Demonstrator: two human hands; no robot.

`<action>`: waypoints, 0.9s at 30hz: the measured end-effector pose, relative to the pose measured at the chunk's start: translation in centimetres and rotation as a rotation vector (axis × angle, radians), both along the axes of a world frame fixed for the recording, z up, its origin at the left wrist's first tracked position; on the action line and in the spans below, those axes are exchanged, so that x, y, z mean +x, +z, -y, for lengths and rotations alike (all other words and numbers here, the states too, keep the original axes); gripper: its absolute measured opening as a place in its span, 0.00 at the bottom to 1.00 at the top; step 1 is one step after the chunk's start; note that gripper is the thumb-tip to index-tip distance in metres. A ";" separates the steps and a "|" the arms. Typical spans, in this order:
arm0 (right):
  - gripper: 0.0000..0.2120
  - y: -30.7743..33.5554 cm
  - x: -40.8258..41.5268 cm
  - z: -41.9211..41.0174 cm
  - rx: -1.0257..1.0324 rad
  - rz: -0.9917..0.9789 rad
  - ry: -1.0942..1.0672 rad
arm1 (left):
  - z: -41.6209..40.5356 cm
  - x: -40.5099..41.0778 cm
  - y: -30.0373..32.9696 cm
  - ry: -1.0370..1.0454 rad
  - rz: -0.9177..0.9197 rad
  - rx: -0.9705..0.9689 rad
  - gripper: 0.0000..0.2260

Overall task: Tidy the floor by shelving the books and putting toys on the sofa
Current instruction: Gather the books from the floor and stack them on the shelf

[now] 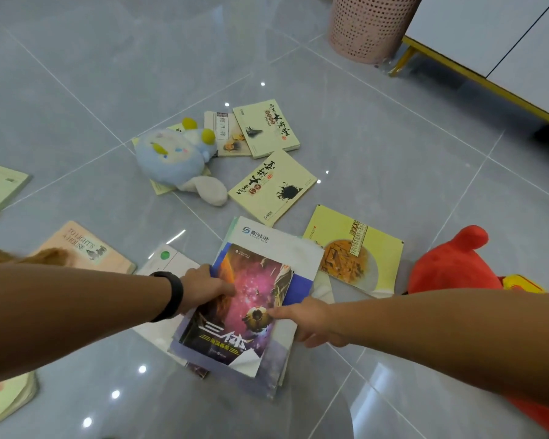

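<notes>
A: What's closest?

B: Two bare forearms reaching in from both sides. The left hand (203,288), with a black band (171,296) at the wrist, has its thumb on the cover of a space book (244,308), and its fingers curl over that book's left edge. The right hand (311,321) lays its thumb on the cover's right side, its fingers curled under the stack's edge.

A: So both have hold of it?

B: Yes, they grip it from opposite sides. The space book tops a stack on the grey floor (393,153), lying on a white booklet (276,245) with more sheets beneath. Its lower corner is peeled up.

A: And around that?

B: A white book (168,258) pokes out just left of the stack, a pink book (86,248) lies further left, and a food book (355,248) lies just right. A red toy (450,264) sits behind the right forearm. Beyond the stack lie a yellow book (273,185) and two more books (267,128), overlapping. A blue toy (175,156) lies beside them, on top of another book. More pale books lie at the left edge, one (0,185) further away and one (7,397) below the left forearm.

A: Anything further?

B: A pink basket (368,23) stands at the top, near a white cabinet (504,36) with yellow legs.
</notes>
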State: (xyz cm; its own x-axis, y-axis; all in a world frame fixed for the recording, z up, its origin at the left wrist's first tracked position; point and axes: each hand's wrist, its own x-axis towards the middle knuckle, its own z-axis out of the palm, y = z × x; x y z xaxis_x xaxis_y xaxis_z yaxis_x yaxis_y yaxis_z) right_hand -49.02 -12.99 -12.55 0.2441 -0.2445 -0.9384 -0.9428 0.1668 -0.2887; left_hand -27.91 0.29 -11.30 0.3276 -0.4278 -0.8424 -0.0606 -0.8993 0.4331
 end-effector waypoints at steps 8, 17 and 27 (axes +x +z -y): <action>0.47 -2.0 -1.3 1.5 -0.100 0.003 -0.099 | 0.3 0.3 -0.5 -0.047 -0.191 0.028 0.23; 0.35 -2.5 -4.0 -0.6 -0.225 0.151 -0.462 | -1.5 -7.7 0.3 0.410 -0.306 -0.162 0.15; 0.30 15.9 -13.1 -11.1 0.261 0.023 -0.667 | -9.5 -14.5 19.7 0.517 -0.465 0.082 0.16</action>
State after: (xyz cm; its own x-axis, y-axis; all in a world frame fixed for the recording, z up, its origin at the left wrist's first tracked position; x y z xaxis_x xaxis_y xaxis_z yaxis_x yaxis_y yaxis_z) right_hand -62.14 -1.87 3.32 0.1415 -0.1170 -0.9830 -0.6099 0.7718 -0.1797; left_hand -42.42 9.81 8.41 0.0695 -0.2431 -0.9675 0.5589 -0.7939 0.2396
